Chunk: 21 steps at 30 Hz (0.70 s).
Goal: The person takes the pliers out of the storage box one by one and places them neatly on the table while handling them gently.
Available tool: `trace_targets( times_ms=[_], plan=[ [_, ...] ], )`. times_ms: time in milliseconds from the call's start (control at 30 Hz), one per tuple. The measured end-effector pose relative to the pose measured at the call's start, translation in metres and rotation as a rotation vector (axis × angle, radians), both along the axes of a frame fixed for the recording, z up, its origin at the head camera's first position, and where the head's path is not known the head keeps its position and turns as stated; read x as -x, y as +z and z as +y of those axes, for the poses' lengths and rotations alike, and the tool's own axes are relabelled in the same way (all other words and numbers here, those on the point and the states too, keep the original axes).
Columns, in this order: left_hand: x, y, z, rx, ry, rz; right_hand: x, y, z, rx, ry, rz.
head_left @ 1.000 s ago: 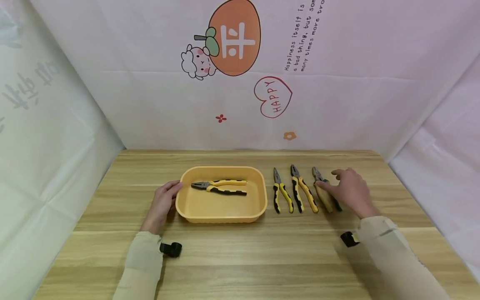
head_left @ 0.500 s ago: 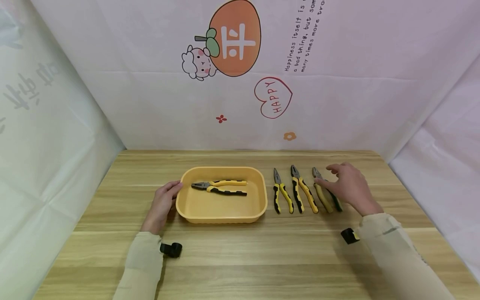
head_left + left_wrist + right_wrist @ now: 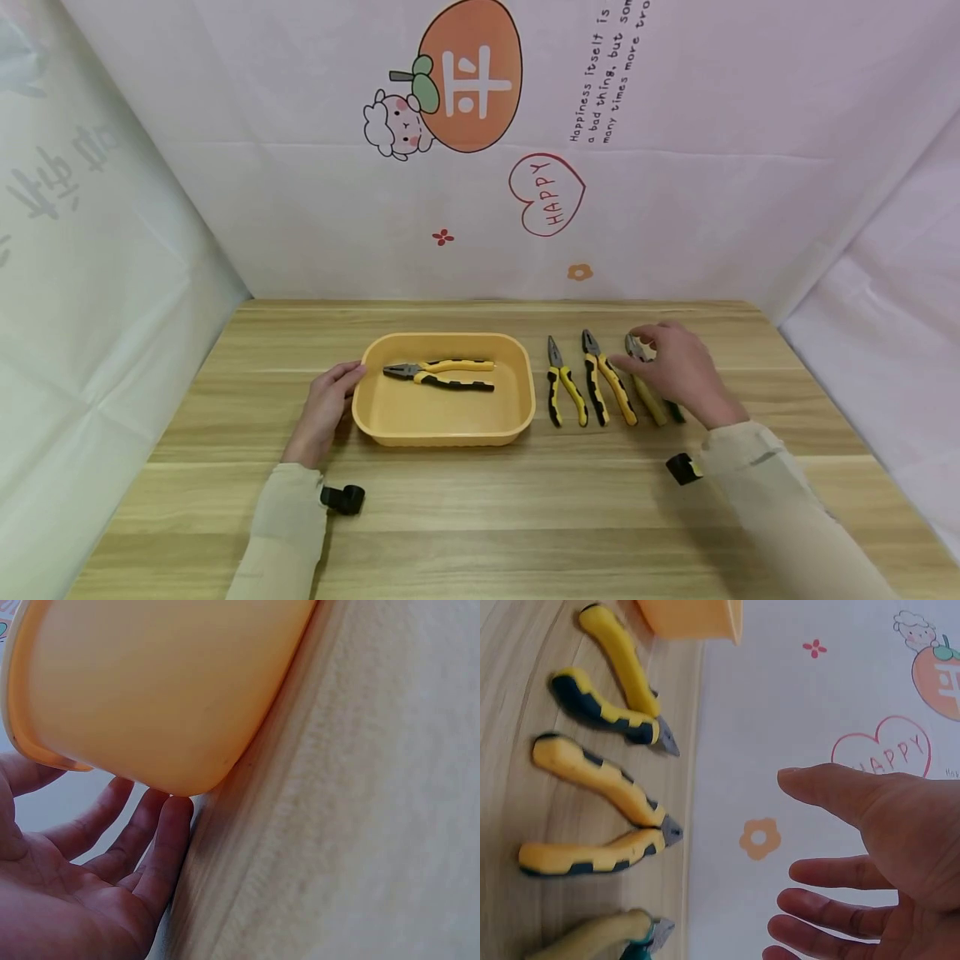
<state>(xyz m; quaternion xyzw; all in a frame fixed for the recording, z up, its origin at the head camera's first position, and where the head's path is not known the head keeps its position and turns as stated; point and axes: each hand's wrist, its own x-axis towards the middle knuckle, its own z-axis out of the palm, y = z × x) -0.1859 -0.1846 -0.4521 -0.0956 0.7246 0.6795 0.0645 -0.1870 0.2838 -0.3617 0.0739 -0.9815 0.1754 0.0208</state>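
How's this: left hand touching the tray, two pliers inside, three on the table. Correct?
Not quite: the head view shows one pair of pliers inside the tray, not two. The left hand does touch the tray, and three pliers lie on the table.

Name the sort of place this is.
Probably a small staged tabletop setup: a wooden table, white sheeting enclosing it behind and at both sides, and pliers laid in a row beside a yellow tray.

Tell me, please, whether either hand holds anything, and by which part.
Nothing is visibly gripped. The left hand touches the outer wall of the rounded yellow-orange plastic tray; the open right hand hovers above metal pliers with beige-green handles.
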Motion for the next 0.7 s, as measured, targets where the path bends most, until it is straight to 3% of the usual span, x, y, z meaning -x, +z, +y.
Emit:
trace_targets(
  times_ms=[367, 700],
  plan=[
    [0.001, -0.001, -0.001, 0.003, -0.002, 0.007, 0.003, 0.002, -0.026, 0.070, 0.031, 0.001],
    [0.001, -0.001, -0.001, -0.001, -0.003, 0.010, 0.006, -0.001, -0.048, 0.059, 0.070, 0.021]
  ],
)
